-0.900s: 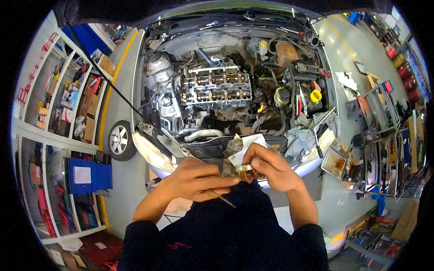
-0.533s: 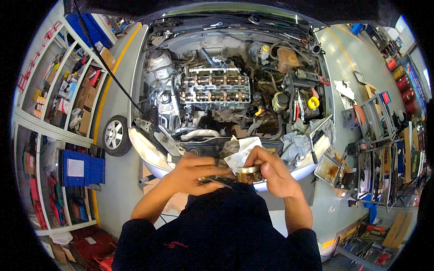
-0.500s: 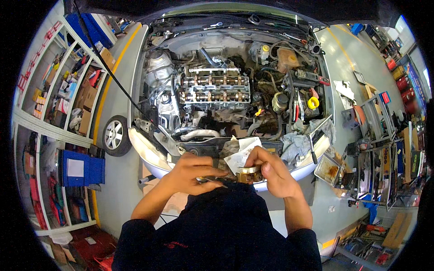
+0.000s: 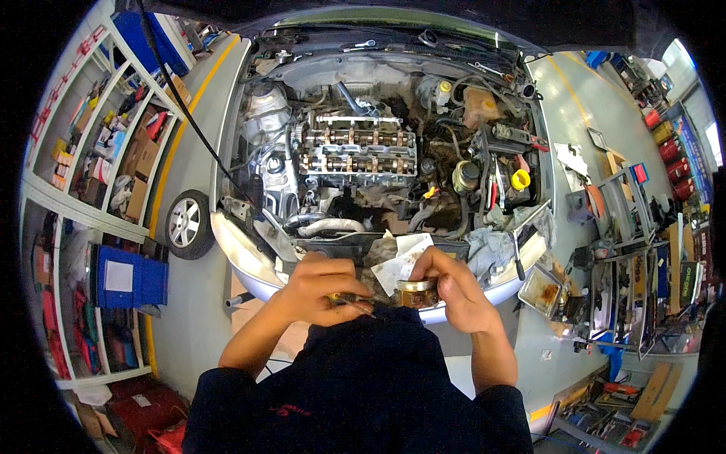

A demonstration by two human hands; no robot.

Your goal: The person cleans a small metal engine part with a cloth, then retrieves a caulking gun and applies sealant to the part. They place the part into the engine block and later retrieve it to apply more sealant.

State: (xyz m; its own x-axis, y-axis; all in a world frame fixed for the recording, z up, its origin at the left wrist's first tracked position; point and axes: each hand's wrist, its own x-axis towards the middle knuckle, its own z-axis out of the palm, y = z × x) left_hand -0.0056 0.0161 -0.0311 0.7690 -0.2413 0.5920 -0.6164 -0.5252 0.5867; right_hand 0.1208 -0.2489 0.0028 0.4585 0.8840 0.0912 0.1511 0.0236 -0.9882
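Note:
My left hand [image 4: 321,291] is closed around a slim tool [image 4: 349,301], perhaps a small screwdriver, just left of my right hand [image 4: 457,291]. My right hand grips a gold-coloured round metal part [image 4: 417,291] by its rim. White papers [image 4: 403,251] lie on the car's front edge behind my hands. Beyond them is the open engine bay, with exposed camshafts [image 4: 361,161] in the middle and a yellow funnel [image 4: 520,179] at the right.
A grey rag [image 4: 491,250] lies at the bay's front right. A loose wheel [image 4: 189,223] and shelving [image 4: 83,208] stand left. At right are racks [image 4: 616,295] and an oily tray [image 4: 541,291]. A black cable [image 4: 189,125] hangs at left.
My left hand has risen and drawn slightly away from the metal part, and the slim tool's visible end has come up with it. The view has shifted slightly.

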